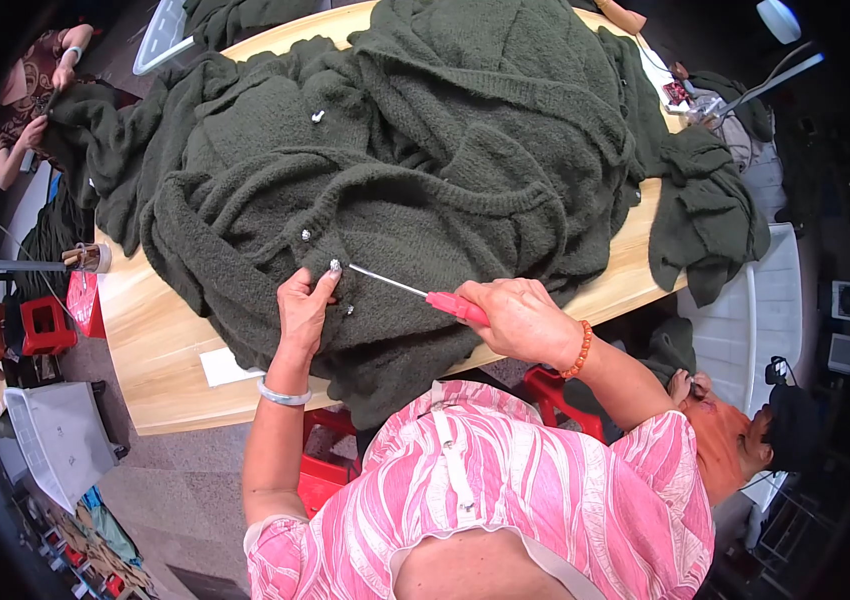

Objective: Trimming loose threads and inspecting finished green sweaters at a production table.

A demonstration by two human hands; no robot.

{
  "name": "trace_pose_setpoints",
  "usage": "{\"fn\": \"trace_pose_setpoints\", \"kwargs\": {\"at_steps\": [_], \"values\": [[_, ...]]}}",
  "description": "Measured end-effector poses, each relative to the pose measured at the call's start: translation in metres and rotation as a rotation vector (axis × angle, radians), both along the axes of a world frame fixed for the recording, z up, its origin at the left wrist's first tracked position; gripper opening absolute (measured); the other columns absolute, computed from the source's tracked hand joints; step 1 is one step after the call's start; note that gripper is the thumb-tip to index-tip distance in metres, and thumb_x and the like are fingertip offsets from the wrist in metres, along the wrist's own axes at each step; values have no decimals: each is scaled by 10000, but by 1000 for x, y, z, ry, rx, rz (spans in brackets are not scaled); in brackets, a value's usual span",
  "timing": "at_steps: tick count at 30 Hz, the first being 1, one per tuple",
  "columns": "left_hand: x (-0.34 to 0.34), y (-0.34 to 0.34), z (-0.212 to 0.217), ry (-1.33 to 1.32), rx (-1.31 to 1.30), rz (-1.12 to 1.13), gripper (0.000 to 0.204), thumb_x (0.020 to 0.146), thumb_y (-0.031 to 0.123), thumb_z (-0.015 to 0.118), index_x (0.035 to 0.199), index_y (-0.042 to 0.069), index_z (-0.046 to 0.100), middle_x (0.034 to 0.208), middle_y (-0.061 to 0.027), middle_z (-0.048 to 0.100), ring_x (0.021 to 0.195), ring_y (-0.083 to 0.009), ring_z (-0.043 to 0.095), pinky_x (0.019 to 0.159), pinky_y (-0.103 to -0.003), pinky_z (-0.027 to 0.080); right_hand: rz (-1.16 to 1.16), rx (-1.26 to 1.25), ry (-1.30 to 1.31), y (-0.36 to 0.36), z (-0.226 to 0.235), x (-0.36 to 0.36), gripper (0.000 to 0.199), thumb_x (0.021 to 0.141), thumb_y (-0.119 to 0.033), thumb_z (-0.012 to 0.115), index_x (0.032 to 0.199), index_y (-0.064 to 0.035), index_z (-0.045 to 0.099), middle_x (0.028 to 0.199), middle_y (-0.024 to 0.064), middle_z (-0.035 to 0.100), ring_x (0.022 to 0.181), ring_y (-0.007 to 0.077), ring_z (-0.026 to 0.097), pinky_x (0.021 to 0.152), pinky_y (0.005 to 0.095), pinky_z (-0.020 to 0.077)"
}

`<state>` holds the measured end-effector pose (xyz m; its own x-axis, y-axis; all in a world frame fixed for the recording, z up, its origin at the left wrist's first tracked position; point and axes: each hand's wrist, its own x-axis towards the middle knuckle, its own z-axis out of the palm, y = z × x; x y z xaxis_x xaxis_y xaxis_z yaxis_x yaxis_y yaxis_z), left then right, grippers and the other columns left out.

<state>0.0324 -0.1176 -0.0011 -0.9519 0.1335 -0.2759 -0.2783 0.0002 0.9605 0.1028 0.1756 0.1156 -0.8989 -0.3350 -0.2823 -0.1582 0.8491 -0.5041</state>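
Observation:
A large heap of dark green knitted garments (425, 230) covers much of the table. My left hand (303, 310) is closed on the knit, thumb and fingers pinching the edge at a small shiny button (335, 265). In my right hand (523, 315) is a hook-like tool with a red handle (457, 307) and a thin metal shaft. It points left, its tip just beside the pinched button. I cannot make out the exact shape of that tip. Another shiny button (306, 235) sits on the knit slightly farther away, and a white piece (318, 117) lies beyond it.
The pale wooden table (155, 350) carries a white paper (227, 367) near its front edge and a cup of tools (95, 258) at left. White bins (60, 440) stand on both sides. Co-workers sit at far left and at right in orange (720, 440). Red stools (50, 325) are about.

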Motion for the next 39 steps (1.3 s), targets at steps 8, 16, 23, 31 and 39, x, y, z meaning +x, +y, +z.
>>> {"fn": "trace_pose_setpoints", "kwargs": {"at_steps": [8,16,23,31,39], "values": [[-1,-5,16,-38,-12,9,99,908,124,700,947,36,675,879,18,675,734,-57,593,598,-213,488,57,-41,-48,-6,16,-7,177,891,-212,622,988,-64,608,733,195,655,756,402,656,687,504,503],[-41,-3,29,9,-45,286,383,915,156,706,1171,-67,528,1007,-77,657,820,-110,629,709,-242,523,-8,-143,121,-2,0,-7,149,882,-176,608,971,-59,586,746,186,659,778,401,660,712,509,504],[-56,12,18,314,-277,67,106,914,62,646,994,2,680,804,34,616,708,-44,520,624,-213,425,20,-87,73,-11,2,-18,201,880,-204,635,966,-31,579,669,184,636,734,391,661,692,492,502],[-7,10,59,296,-124,-260,54,911,3,614,965,-4,610,972,-5,580,850,-65,517,748,-210,428,-449,-4,407,57,-58,-52,268,814,-149,702,1023,-49,566,1091,189,606,989,397,624,819,472,510],[10,25,117,735,-389,-316,222,805,-73,638,992,46,641,1383,-186,453,1192,-269,518,979,-321,427,-413,58,156,73,-62,-43,177,830,-121,637,995,-96,579,978,186,648,943,422,603,794,489,485]]}}
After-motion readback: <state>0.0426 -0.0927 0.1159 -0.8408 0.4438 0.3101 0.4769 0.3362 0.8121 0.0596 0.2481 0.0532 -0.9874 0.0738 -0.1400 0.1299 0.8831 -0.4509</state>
